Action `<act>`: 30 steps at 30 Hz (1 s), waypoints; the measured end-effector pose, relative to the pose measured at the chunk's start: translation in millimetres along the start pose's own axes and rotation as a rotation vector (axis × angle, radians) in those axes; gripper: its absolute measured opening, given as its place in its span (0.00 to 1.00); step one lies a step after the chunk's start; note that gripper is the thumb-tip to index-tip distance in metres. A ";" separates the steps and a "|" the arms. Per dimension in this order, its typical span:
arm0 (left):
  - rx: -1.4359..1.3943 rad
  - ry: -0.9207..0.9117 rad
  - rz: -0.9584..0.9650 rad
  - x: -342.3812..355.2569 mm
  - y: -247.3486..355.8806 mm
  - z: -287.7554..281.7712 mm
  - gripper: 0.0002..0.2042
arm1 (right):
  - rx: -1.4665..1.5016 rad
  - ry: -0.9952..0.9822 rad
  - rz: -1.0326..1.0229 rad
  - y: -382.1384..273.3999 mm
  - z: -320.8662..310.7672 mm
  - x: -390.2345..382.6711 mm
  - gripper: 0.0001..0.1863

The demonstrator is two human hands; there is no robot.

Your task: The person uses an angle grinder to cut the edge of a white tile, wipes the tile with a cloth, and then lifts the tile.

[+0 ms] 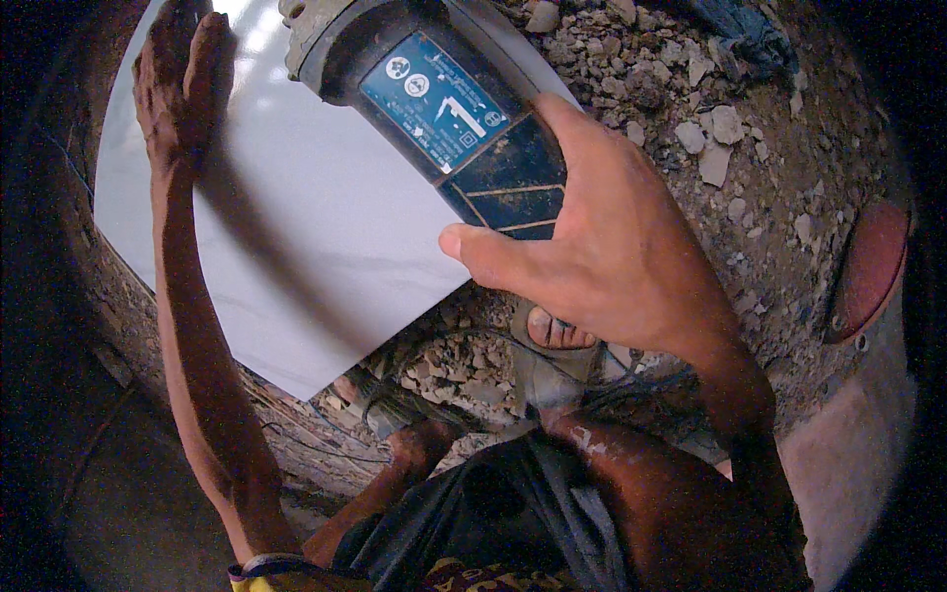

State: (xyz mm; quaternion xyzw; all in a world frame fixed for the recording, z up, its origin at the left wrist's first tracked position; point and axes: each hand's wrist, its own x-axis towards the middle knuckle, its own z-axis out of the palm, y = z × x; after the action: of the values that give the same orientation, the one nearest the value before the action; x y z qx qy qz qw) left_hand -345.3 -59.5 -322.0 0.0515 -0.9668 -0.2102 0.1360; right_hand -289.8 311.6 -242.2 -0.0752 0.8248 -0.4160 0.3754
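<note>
A dark blue angle grinder [508, 178] with a grey metal head and a label plate sits in my right hand [617, 242]. That hand wraps round the rear of its body, the thumb on the near side. The tool is over a large glossy white tile [385, 257], covering part of its right side. On the tile's far left part rests my left hand [178, 94], fingers stretched out and holding nothing. The grinder's far end runs toward the top edge, and its disc cannot be made out.
Broken rubble [671, 89] lies to the right of the tile and under its near corner. My feet [557, 331] stand close to the tile, with a dark cable [641, 385] beside them. A reddish rounded object [870, 271] is at the far right, a blue cloth [745, 35] at the upper right.
</note>
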 end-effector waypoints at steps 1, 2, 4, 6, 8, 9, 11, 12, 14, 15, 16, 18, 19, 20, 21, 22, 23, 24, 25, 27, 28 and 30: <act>0.026 0.021 0.014 -0.8 -4.0 3.7 0.33 | -0.003 0.002 0.005 1.8 1.5 -1.0 0.30; 0.052 0.042 0.028 -1.8 -6.7 6.4 0.33 | -0.021 0.023 -0.008 4.3 3.8 -1.9 0.30; 0.045 0.034 0.053 -1.9 -5.6 8.7 0.32 | -0.037 0.045 -0.020 7.6 4.6 -3.8 0.29; 0.042 0.028 0.079 -0.2 -4.7 6.9 0.32 | -0.068 0.054 -0.036 9.3 4.6 -5.5 0.29; 0.032 0.008 0.102 2.4 -6.1 1.8 0.31 | -0.056 0.060 -0.058 12.0 5.4 -7.8 0.30; 0.033 0.008 0.102 1.7 -12.6 1.7 0.31 | -0.046 0.062 -0.066 13.0 6.7 -8.5 0.30; 0.205 0.017 0.217 0.8 -27.6 6.0 0.30 | -0.014 0.068 -0.068 15.1 8.5 -11.1 0.31; 0.203 0.014 0.219 1.0 -28.0 8.4 0.30 | -0.002 0.071 -0.064 16.0 8.7 -12.2 0.31; 0.208 0.025 0.232 1.8 -27.2 15.4 0.28 | -0.002 0.069 -0.030 18.1 7.4 -14.8 0.31; 0.210 0.023 0.236 5.2 -29.8 16.8 0.28 | -0.004 0.067 -0.019 17.7 5.2 -16.0 0.30; 0.169 -0.027 0.205 7.5 -41.9 13.7 0.34 | -0.016 0.058 -0.014 11.4 5.6 -15.6 0.30; 0.133 -0.076 0.174 13.8 -66.6 12.0 0.42 | -0.013 0.016 0.005 4.8 6.2 -15.6 0.29; 0.273 0.011 0.386 17.5 -75.7 14.6 0.42 | -0.007 0.003 0.012 6.0 6.8 -16.4 0.29; 0.414 0.099 0.597 18.8 -85.3 14.0 0.43 | 0.046 0.016 -0.013 9.7 10.5 -17.7 0.29; 0.376 0.096 0.592 12.5 -79.1 34.9 0.43 | 0.053 0.033 0.010 18.5 11.7 -18.7 0.29; 0.287 0.042 0.476 12.7 -67.6 31.3 0.42 | 0.082 0.043 -0.001 21.6 11.3 -20.8 0.28; 0.198 -0.011 0.360 12.8 -56.2 27.0 0.42 | 0.055 0.052 -0.037 24.0 9.7 -21.9 0.28; 0.198 -0.012 0.361 11.6 -49.5 23.3 0.42 | 0.042 0.056 -0.054 24.2 9.0 -22.5 0.28; 0.203 -0.043 0.319 10.4 -43.5 20.2 0.42 | 0.027 0.061 -0.069 24.6 8.1 -23.3 0.28; 0.218 -0.074 0.277 9.2 -46.5 15.8 0.42 | 0.035 0.050 -0.066 23.9 7.6 -24.3 0.27; 0.289 -0.053 0.338 10.5 -55.8 15.0 0.43 | 0.042 0.041 -0.056 21.5 7.6 -25.4 0.27; 0.360 -0.034 0.398 15.0 -67.7 16.3 0.44 | 0.055 0.028 -0.039 19.8 7.3 -26.7 0.27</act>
State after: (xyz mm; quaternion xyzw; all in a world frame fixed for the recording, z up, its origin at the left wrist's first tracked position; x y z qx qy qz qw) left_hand -361.5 -116.8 -361.1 -0.1198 -0.9818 -0.0049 0.1470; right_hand -262.2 331.3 -244.8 -0.0753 0.8166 -0.4467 0.3577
